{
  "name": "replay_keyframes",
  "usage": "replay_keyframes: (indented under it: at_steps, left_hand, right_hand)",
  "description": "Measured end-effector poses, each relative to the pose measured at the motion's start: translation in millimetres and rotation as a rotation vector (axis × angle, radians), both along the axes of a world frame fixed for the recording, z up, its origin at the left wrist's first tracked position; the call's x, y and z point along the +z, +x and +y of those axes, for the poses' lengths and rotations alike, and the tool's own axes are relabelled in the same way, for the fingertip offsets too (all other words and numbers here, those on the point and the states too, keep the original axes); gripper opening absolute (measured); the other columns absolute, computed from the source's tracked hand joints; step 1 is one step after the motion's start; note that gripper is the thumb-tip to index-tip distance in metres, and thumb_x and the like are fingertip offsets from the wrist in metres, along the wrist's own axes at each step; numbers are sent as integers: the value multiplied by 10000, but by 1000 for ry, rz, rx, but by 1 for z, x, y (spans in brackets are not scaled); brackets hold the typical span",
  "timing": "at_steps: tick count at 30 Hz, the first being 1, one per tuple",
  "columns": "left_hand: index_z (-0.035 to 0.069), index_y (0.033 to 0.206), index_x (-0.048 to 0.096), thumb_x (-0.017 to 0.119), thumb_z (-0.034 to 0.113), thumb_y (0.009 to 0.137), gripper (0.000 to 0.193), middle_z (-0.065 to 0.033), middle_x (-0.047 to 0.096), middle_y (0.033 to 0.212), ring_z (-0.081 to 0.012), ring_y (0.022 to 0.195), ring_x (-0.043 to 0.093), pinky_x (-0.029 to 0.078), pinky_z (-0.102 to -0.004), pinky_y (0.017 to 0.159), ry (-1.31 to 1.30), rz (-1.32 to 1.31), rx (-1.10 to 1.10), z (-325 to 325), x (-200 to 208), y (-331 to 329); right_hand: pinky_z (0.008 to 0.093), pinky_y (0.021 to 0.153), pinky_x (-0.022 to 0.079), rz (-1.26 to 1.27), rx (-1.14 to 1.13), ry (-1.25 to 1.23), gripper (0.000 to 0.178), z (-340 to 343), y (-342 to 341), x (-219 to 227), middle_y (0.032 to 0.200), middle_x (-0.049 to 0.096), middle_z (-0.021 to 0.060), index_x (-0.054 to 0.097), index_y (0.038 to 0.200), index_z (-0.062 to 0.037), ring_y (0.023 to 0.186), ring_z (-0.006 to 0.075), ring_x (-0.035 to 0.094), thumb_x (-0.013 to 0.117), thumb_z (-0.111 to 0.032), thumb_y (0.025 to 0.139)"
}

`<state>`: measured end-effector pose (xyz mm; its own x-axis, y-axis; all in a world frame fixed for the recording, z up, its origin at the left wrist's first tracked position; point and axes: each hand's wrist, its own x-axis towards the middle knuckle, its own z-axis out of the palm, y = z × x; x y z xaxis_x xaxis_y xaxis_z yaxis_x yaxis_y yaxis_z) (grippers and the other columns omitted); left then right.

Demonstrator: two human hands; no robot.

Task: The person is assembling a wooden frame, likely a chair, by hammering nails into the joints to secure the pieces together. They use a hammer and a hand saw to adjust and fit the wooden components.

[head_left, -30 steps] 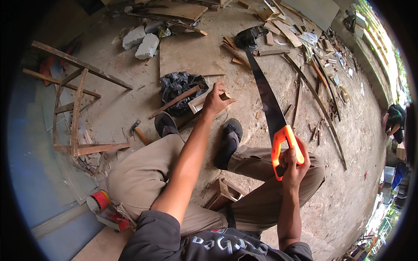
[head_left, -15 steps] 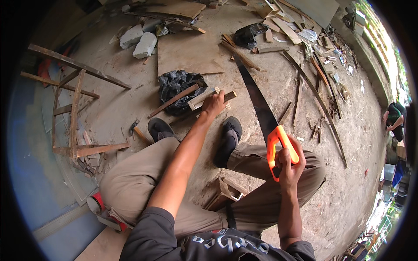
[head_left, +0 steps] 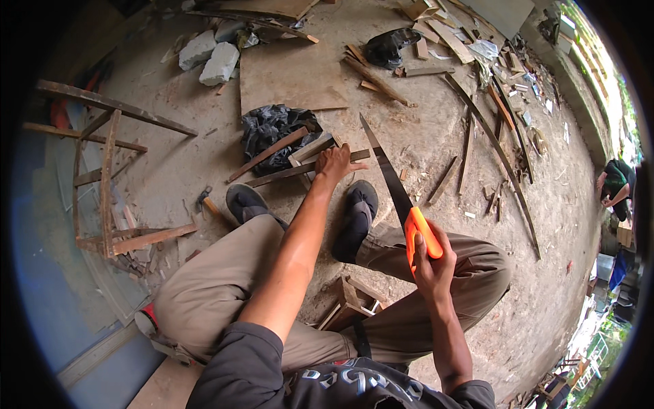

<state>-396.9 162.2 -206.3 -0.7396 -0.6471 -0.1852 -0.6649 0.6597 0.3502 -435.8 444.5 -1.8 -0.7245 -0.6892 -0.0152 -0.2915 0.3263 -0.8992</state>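
My left hand (head_left: 334,163) presses down on a dark wooden strip (head_left: 289,173), fingers curled over it and thumb stretched along its right end. The strip lies slantwise across a small wooden frame (head_left: 315,149) in front of my feet. In my right hand (head_left: 434,264) is a handsaw (head_left: 393,178), gripped by its orange handle. Its long dark blade points up and to the left, the toothed edge facing left. The blade is right of the strip's end and apart from it.
Beside the frame, a reddish wood piece (head_left: 269,153) lies over a black plastic bag (head_left: 272,123). A hammer (head_left: 208,201) rests near my left shoe. A wooden stool frame (head_left: 109,163) lies at left. Concrete chunks (head_left: 220,63), boards and scraps are scattered farther off. Another person (head_left: 618,187) is at far right.
The handsaw has come left and its tip nearer to me. My left thumb has stretched out to the right, and more of the dark strip shows left of my hand.
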Motion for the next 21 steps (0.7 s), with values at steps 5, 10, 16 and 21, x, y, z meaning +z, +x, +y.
replay_keyframes:
  at_steps: [5, 10, 16, 21]
  left_hand:
    - [-36, 1114, 484, 770, 727, 542, 996, -240, 669, 728, -401, 765, 692, 545, -477, 710, 12, 176, 43, 0, -8, 13]
    - [-37, 1068, 580, 823, 639, 556, 882, -258, 665, 780, -428, 814, 668, 521, -503, 756, -243, 233, 120, 15, -8, 12]
    - [45, 1049, 622, 722, 471, 736, 538, -253, 668, 964, -430, 974, 621, 491, -490, 843, 183, 155, -24, -10, 2, 24]
    - [-4, 1053, 616, 689, 260, 681, 462, -304, 639, 1030, -430, 1031, 607, 489, -469, 886, 187, -72, -65, -10, -8, 14]
  right_hand:
    - [340, 719, 546, 163, 5, -26, 369, 0, 29, -8, 948, 684, 231, 553, 1205, 45, 861, 267, 713, 676, -79, 879]
    - [368, 695, 555, 99, -6, -27, 387, 11, 50, -21, 937, 672, 250, 540, 1214, 34, 841, 344, 705, 673, -87, 871]
    - [371, 637, 539, -45, -21, -60, 388, 11, 37, -20, 834, 658, 255, 529, 1216, 43, 756, 355, 701, 661, -98, 880]
    - [367, 628, 532, -94, -66, -40, 381, 6, 30, -12, 821, 654, 259, 538, 1209, 43, 757, 355, 700, 660, -116, 885]
